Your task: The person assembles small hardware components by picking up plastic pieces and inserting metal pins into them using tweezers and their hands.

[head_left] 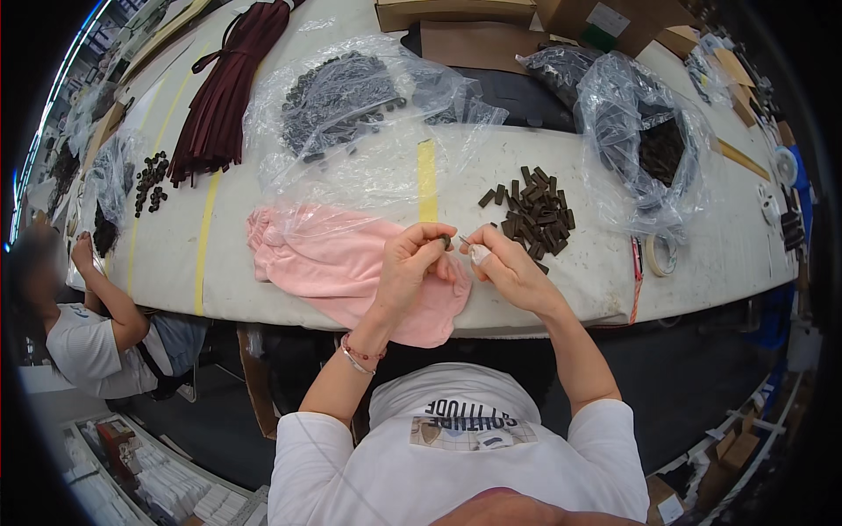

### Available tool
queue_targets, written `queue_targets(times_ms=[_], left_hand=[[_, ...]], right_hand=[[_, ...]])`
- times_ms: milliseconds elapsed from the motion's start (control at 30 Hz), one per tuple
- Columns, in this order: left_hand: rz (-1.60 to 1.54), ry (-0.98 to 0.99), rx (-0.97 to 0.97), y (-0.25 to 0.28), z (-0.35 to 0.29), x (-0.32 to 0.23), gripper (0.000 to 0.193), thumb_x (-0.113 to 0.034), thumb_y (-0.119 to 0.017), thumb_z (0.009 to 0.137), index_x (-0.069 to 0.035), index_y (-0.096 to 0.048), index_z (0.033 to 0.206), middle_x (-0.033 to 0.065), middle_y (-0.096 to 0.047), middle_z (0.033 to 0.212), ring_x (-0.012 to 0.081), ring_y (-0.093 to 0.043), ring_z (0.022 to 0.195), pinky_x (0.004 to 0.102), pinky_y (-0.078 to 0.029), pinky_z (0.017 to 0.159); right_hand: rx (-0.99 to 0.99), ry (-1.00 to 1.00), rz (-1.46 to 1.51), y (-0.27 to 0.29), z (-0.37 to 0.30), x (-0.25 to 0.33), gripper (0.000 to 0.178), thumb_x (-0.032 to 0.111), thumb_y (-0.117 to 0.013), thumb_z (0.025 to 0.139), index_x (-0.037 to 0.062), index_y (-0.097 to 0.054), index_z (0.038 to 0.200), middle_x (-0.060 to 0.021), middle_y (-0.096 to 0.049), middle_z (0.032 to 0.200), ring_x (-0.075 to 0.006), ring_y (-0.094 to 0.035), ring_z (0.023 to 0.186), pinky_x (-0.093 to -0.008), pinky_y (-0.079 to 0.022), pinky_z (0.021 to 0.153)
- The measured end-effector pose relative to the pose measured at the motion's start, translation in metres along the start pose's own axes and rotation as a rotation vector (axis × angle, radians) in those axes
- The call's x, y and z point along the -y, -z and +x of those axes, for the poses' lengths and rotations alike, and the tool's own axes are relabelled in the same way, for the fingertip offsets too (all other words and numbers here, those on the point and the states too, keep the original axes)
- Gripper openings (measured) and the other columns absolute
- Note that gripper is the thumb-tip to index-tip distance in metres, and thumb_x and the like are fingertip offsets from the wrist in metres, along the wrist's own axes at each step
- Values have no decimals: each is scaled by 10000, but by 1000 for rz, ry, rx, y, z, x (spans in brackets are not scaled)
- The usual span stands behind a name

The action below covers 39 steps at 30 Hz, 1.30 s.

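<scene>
Above the table's near edge, my left hand [414, 261] pinches a small dark piece [446, 241] between thumb and fingertips. My right hand [509, 272] faces it, fingers closed on a thin light-coloured tip [464, 238] too small to name. A white wrap [479, 254] covers part of one right finger. The two sets of fingertips are close together. Beneath the left hand and wrist lies a rumpled pink cloth [329, 254] with a gathered end. Just beyond the right hand sits a loose pile of short dark brown strips [539, 215].
Clear plastic with small black pieces [338, 96] spreads at the back. An open plastic bag [614, 131] of dark pieces stands right, near a tape roll [660, 256]. A bundle of maroon straps [230, 96] lies back left. Another person [105, 337] works at far left.
</scene>
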<state>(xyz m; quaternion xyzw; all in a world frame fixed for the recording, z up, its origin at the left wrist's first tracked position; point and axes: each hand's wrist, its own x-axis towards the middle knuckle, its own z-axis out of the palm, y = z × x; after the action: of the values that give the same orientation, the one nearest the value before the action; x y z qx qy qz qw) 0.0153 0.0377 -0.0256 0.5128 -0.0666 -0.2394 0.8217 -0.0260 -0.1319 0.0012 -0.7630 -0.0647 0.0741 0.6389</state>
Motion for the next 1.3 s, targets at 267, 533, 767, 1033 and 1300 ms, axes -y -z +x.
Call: queue_targets(times_ms=[267,533,767,1033,1300], left_hand=[[-361,146,128,5,-1,-7,154,-38,-452,832,53,-527,931,121,-553,667,97,-433,352,223,-420,330],[-330,198,80,8,1,-9,140,4,-436,777,58,-544,848,105,-533,593,61,-344,309,190,-329,273],[-308,302,64,7,4,-14,137,15,-442,745,52,-557,809,82,-516,573,20,-245,299,167,-247,249],[-215,254,42,-1,2,-11,151,15,-428,788,45,-562,851,73,-521,594,30,-294,318,176,-282,282],[121,-144,-97,-13,-7,6,121,-1,-466,845,47,-541,927,34,-541,653,23,-428,434,165,-350,398]], right_hand=[[159,-228,175,2,7,5,165,167,-452,854,21,-527,867,6,-495,588,-40,-380,463,-193,-303,421],[215,-232,275,0,9,9,141,148,-448,862,32,-513,813,6,-506,596,-26,-388,503,-183,-288,450],[273,-150,260,3,13,2,132,130,-465,851,18,-509,798,-7,-512,601,-48,-415,542,-206,-318,486],[241,-54,-67,12,16,3,94,92,-506,823,14,-558,826,-23,-496,567,-66,-411,492,-218,-325,461],[-173,308,-768,-10,11,1,80,46,-508,661,46,-520,740,-108,-555,564,-272,-555,489,-367,-416,441]])
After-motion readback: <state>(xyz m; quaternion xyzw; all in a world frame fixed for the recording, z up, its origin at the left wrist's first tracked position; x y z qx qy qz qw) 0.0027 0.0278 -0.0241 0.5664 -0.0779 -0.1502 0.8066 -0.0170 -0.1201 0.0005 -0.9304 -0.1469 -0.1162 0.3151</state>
